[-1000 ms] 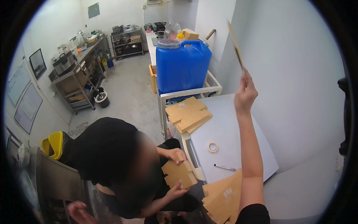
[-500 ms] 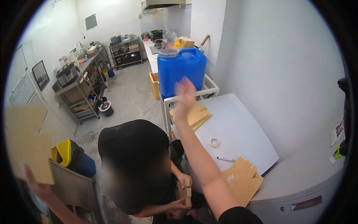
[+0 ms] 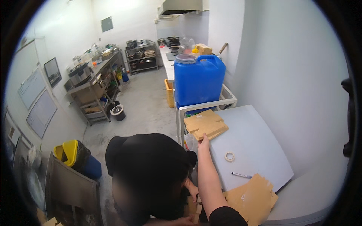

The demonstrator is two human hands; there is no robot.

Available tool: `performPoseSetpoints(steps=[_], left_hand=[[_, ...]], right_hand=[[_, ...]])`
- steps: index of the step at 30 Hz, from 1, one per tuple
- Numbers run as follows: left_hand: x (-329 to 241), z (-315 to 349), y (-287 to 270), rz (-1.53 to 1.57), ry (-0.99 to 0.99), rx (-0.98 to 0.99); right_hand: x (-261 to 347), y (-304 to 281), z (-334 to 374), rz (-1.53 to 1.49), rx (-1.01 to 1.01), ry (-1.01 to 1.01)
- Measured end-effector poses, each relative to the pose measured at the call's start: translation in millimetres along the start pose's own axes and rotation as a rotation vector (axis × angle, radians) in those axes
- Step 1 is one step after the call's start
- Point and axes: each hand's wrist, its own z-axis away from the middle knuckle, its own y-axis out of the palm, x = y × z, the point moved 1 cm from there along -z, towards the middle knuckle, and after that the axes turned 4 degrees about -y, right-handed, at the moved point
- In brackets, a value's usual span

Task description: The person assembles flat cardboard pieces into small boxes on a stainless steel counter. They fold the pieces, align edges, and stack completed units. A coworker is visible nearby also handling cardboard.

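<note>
My right hand (image 3: 204, 142) reaches out over the white table to a stack of flattened brown cardboard boxes (image 3: 207, 122). It grips the stack's near edge, with the thumb on top and the other fingers mostly hidden beneath. My left hand is out of view. Another stack of flattened cardboard (image 3: 252, 199) lies at the table's near end, beside my forearm. Between the two stacks are a roll of tape (image 3: 229, 156) and a marker pen (image 3: 241, 175).
A co-worker in a black cap (image 3: 151, 158) bends close on my left, hands on folded cardboard (image 3: 192, 209). Beyond the table, a blue plastic jerrycan (image 3: 198, 83) stands inside a white frame (image 3: 209, 105). A yellow-lidded bin (image 3: 67, 154) and a steel cabinet (image 3: 71, 188) are at left.
My right hand has come down from in front of the jerrycan onto the far cardboard stack. My left hand and the cardboard it held have left the view. The view has shifted left.
</note>
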Motion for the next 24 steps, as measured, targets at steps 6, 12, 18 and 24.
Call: performPoseSetpoints(steps=[6, 12, 18, 24], left_hand=[[42, -5, -69, -0.039, -0.137, -0.083], [71, 31, -122, 0.074, -0.203, 0.02], [74, 46, -114, 0.08, -0.112, -0.032], [86, 17, -93, 0.029, -0.419, 0.024]], right_hand=[[52, 3, 20, 0.319, 0.157, -0.446], [138, -5, 19, 0.109, 0.563, -0.467], [232, 94, 125, 0.325, 0.223, -0.903], [192, 137, 327, 0.158, 0.611, -1.069]])
